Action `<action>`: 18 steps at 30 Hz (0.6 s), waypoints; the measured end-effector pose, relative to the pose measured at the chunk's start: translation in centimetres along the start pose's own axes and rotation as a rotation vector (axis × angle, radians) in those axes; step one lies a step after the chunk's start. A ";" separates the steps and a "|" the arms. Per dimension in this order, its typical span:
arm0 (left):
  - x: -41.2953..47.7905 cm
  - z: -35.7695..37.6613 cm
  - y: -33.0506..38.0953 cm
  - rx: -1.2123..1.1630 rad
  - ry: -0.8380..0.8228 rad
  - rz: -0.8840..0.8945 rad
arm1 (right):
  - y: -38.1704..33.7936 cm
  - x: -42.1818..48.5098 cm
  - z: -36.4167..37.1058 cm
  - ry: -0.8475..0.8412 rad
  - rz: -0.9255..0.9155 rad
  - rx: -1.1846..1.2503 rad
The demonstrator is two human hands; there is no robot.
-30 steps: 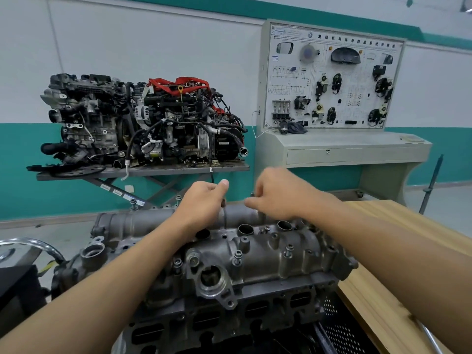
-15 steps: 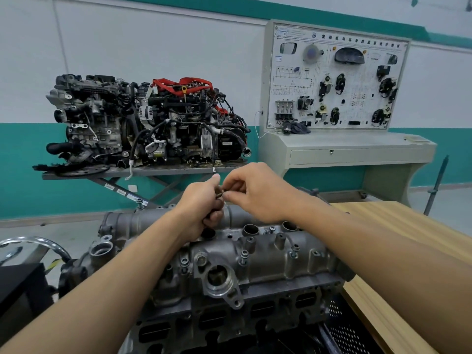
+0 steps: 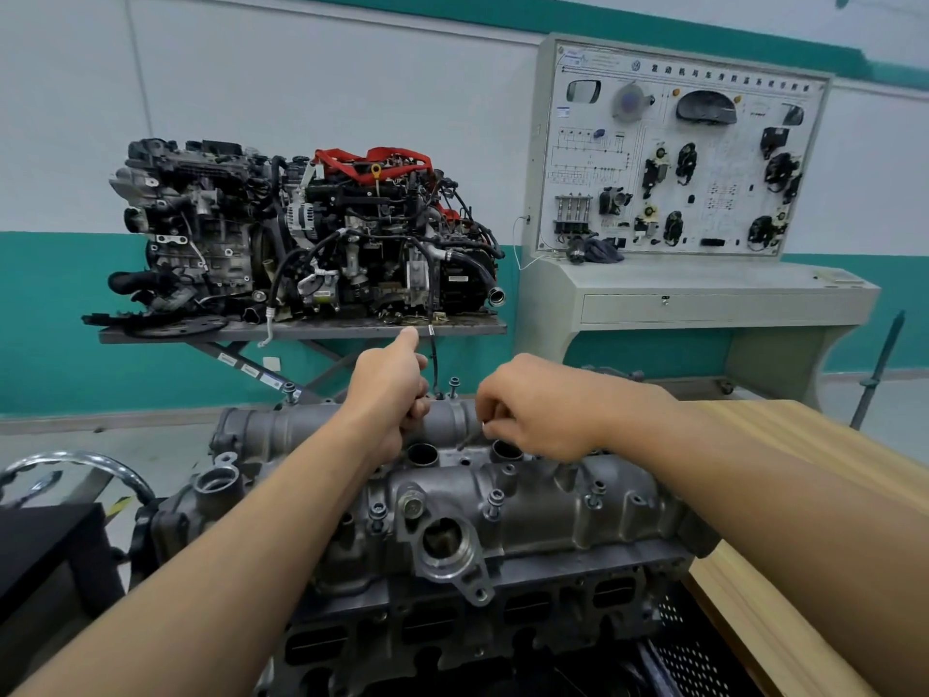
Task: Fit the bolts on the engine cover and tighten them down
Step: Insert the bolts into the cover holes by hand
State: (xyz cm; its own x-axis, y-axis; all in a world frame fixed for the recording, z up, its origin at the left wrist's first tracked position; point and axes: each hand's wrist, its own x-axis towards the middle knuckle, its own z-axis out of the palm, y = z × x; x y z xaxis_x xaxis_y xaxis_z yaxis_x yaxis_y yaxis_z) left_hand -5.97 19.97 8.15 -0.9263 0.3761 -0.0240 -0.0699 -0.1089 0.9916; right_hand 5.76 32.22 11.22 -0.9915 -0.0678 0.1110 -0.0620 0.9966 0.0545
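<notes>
The grey cast engine cover (image 3: 533, 500) lies across the middle, on top of the engine. My right hand (image 3: 538, 410) pinches a bolt (image 3: 471, 438), its tip slanting down at the cover between two round openings (image 3: 422, 452). My left hand (image 3: 389, 389) hovers over the cover's far edge with the index finger raised and the other fingers curled shut, apparently on spare bolts that are mostly hidden. Loose bolts stand in the cover at the back (image 3: 454, 384), the back left (image 3: 290, 390) and along the front (image 3: 495, 500).
A second engine (image 3: 301, 233) sits on a lift table behind, at the left. A training panel on a console (image 3: 678, 158) stands at the back right. A wooden bench (image 3: 804, 445) runs along the right, a black perforated crate (image 3: 704, 646) lies below, and a chrome tube (image 3: 75, 462) curves at the left.
The hands met above the cover and my right hand took a bolt from my left. They have since parted, and my right hand has lowered the bolt toward the cover.
</notes>
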 end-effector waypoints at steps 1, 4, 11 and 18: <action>0.0 0.0 0.0 0.006 -0.001 0.001 | -0.1 0.0 0.1 -0.030 -0.005 -0.031; -0.1 0.0 0.0 0.015 0.002 0.004 | -0.5 0.2 0.0 -0.060 -0.002 -0.082; -0.1 0.0 0.0 -0.003 -0.007 0.003 | -1.2 1.2 0.2 -0.104 -0.023 -0.232; -0.1 -0.2 0.2 -0.042 0.006 0.000 | -2.0 3.1 0.4 -0.183 -0.063 -0.175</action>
State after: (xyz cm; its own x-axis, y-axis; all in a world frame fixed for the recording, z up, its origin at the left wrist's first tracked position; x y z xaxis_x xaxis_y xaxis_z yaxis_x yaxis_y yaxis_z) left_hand -5.97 19.76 8.32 -0.9287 0.3701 -0.0247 -0.0851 -0.1477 0.9854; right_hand 2.78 30.08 11.11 -0.9915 -0.1039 -0.0783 -0.1193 0.9662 0.2287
